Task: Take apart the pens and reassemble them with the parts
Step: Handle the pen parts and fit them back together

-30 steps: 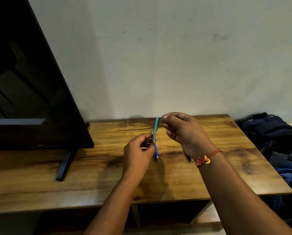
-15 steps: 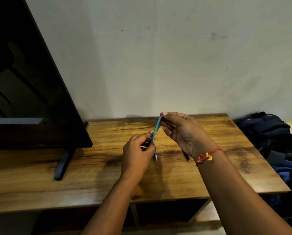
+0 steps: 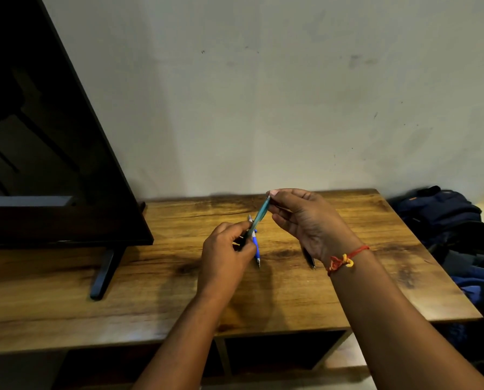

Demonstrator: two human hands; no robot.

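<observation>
A slim teal pen (image 3: 259, 215) hangs tilted above the wooden table (image 3: 347, 291), held at both ends. My left hand (image 3: 226, 257) grips its lower end with curled fingers. My right hand (image 3: 308, 220) pinches its upper tip between thumb and forefinger. Under the hands a blue and white pen (image 3: 255, 246) lies on the table, tip toward me. A dark pen (image 3: 308, 256) lies to the right, mostly hidden by my right wrist.
A large black TV (image 3: 38, 153) on a stand foot (image 3: 101, 274) fills the table's left part. A grey wall stands behind. A dark blue bag and clothes (image 3: 443, 215) sit past the table's right edge.
The teal pen has tilted a little more, its top leaning right as my right hand shifted slightly right. My left hand has stayed almost in place.
</observation>
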